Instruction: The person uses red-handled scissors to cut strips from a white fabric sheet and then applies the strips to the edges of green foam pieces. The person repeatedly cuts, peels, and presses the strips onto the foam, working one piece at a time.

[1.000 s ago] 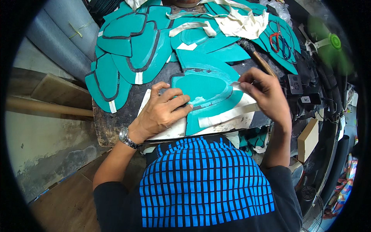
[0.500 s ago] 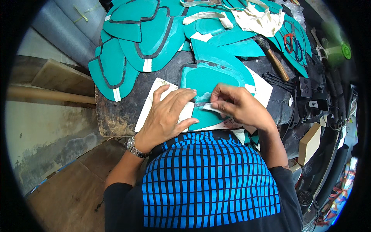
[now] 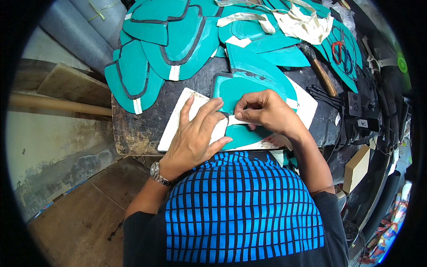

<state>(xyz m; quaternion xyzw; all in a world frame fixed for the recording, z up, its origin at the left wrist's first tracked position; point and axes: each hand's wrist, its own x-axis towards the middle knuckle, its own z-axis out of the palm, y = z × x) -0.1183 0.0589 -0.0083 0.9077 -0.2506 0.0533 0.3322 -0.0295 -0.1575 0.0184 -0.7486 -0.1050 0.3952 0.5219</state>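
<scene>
So the teal piece being worked on sits on a white board at the near edge of the bench, right in front of the person. The left hand is spread flat with fingers wide, pressing down where the board meets the piece's left edge, not gripping anything. The right hand is pinched narrow on a pale strip, tape or backing by the look of it, lying across the piece.

My guess: it's thin, light, floppy sheet stuff, foam or fake leather, so it'll slide unless pinned flat like that. The strip looks flimsy, so hold it close to the end.

The bench is dark, scuffed wood with a chipped front edge. A pile of teal cutouts is heaped at the back, a hammer lies to the right, and scissors sit beyond it. Pretty cramped workshop, with planks off to the left.
</scene>
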